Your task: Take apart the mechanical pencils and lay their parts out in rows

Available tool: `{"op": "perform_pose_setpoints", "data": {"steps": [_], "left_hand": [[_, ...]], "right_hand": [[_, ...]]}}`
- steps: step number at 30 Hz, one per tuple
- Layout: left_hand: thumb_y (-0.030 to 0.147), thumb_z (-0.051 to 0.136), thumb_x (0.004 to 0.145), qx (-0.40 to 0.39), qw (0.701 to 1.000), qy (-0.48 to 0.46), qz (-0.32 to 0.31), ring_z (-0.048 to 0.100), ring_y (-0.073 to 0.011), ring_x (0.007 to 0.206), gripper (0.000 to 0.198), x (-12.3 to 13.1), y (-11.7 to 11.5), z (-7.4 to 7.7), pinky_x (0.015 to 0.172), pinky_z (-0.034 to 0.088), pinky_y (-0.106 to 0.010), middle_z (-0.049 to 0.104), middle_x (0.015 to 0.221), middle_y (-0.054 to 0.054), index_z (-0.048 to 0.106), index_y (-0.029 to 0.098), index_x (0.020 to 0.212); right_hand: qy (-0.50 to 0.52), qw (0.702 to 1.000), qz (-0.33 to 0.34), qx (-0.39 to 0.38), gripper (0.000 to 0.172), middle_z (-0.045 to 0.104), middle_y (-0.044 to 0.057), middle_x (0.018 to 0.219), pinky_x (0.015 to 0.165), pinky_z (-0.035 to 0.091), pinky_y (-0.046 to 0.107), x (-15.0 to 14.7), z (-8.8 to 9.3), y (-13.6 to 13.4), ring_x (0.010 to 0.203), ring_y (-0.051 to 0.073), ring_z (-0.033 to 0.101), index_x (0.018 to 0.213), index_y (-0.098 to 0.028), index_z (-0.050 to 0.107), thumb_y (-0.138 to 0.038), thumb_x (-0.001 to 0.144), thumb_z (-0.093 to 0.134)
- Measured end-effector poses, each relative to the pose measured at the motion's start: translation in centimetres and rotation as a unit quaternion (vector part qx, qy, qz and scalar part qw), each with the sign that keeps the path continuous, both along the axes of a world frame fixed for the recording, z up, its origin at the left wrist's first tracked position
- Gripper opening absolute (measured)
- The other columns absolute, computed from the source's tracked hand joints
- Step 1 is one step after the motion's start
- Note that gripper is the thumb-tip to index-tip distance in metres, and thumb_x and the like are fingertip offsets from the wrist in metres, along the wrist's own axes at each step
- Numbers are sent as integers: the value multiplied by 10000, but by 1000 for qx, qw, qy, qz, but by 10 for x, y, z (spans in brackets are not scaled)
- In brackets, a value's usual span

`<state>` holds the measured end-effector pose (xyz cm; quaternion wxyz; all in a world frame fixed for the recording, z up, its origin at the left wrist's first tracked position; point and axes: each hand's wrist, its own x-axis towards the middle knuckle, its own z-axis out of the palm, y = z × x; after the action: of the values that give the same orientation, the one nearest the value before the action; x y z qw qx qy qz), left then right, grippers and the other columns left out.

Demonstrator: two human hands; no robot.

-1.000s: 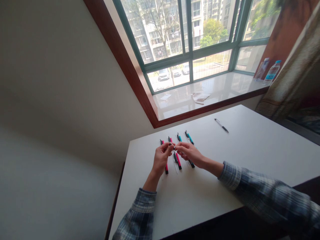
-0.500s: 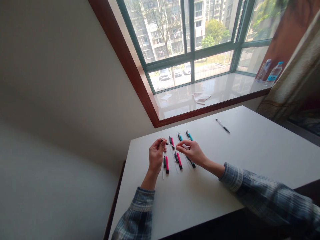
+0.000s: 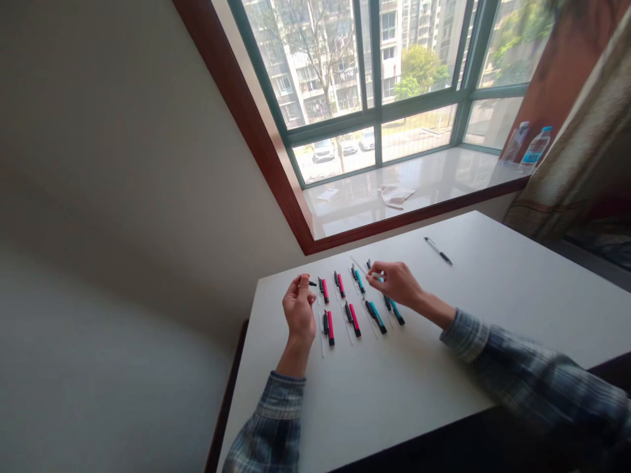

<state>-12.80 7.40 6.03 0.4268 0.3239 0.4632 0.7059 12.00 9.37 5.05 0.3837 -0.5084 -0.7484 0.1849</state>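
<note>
My left hand point(image 3: 300, 312) is raised over the table's left part, its fingers pinching a small black pen part point(image 3: 312, 284). To the right, my right hand point(image 3: 398, 284) is closed on a thin pale pen refill point(image 3: 359, 265) that points up and left. A short white piece point(image 3: 377, 276) also shows between its fingers. Below and between the hands lie pen parts in two rows: pink barrels point(image 3: 330, 328) on the left, teal barrels point(image 3: 378, 318) on the right. Black pen parts point(image 3: 349, 312) and thin refills point(image 3: 322, 335) lie beside them. My right hand partly covers the far right set.
A white and black pen point(image 3: 438, 250) lies apart on the white table point(image 3: 493, 315), towards its far edge. Behind it, the windowsill point(image 3: 355, 197) bears a crumpled cloth point(image 3: 396, 196) and two plastic bottles point(image 3: 535, 151). A wall point(image 3: 148, 263) stands close on the left.
My hands have moved apart, the right one going right with the refill and the left one slightly left with the black part. The refill has come away from the black part.
</note>
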Motion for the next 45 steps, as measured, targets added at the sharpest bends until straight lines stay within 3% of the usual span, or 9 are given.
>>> {"op": "perform_pose_setpoints", "data": {"steps": [4, 8, 17, 30, 34, 36, 38, 42, 45], "left_hand": [[483, 858, 736, -18, 999, 30, -24, 336, -35, 528, 414, 4, -9, -8, 514, 334, -195, 572, 761, 36, 717, 152, 940], [504, 822, 777, -13, 987, 132, -91, 373, -58, 552, 387, 17, -18, -9, 528, 334, -206, 568, 717, 23, 744, 151, 914], [514, 786, 814, -15, 955, 232, -182, 315, -81, 531, 377, 29, -24, -15, 501, 241, -228, 500, 619, 32, 755, 150, 906], [542, 754, 832, -3, 940, 287, -186, 302, -96, 534, 395, 35, -28, -9, 520, 255, -236, 396, 566, 61, 757, 149, 872], [542, 715, 865, 8, 923, 332, -196, 311, -106, 538, 387, 35, -30, -10, 527, 270, -239, 407, 565, 60, 750, 160, 918], [535, 675, 900, 15, 904, 379, -198, 311, -108, 531, 376, 34, -30, -12, 532, 267, -241, 394, 556, 62, 746, 166, 923], [521, 641, 929, 22, 881, 429, -200, 314, -111, 523, 360, 34, -31, -14, 538, 264, -243, 386, 547, 63, 741, 175, 919], [471, 624, 953, 43, 837, 505, -207, 387, -125, 531, 293, 35, -32, -15, 572, 297, -241, 467, 568, 43, 752, 207, 950], [447, 635, 952, 62, 823, 522, -213, 457, -141, 546, 254, 36, -33, -13, 592, 320, -243, 556, 608, 13, 768, 230, 956]], "right_hand": [[-154, 980, -96, -78, 175, 716, 55, 737, 634, 341, 261, 38, -16, 25, 677, 175, 615, 774, -192, 702, -325, 865, 633], [-211, 963, -101, -132, 192, 697, 64, 718, 600, 299, 266, 51, -33, 32, 642, 173, 583, 746, -191, 679, -337, 855, 620], [-212, 966, -86, -124, 206, 697, 79, 735, 582, 290, 276, 44, -37, 24, 614, 174, 567, 751, -200, 680, -343, 880, 605], [-189, 972, -88, -106, 212, 724, 91, 763, 561, 304, 273, 45, -39, 23, 606, 173, 575, 750, -193, 690, -351, 878, 631], [-125, 986, -95, -47, 237, 704, 53, 717, 589, 341, 268, 41, -31, 20, 611, 170, 584, 805, -202, 698, -392, 920, 617], [-52, 996, -67, 4, 284, 669, 28, 665, 604, 366, 260, 34, -24, 15, 591, 154, 564, 819, -198, 697, -437, 945, 608], [21, 999, 3, 27, 331, 661, 17, 660, 605, 388, 252, 25, -19, 7, 578, 138, 541, 826, -190, 704, -487, 945, 624], [105, 982, 159, -11, 351, 719, 32, 771, 566, 395, 253, 5, -13, -11, 573, 121, 507, 928, -189, 758, -533, 891, 704], [133, 971, 196, -46, 342, 737, 39, 806, 577, 412, 267, -5, -12, -20, 602, 133, 520, 964, -203, 780, -528, 895, 699]]}}
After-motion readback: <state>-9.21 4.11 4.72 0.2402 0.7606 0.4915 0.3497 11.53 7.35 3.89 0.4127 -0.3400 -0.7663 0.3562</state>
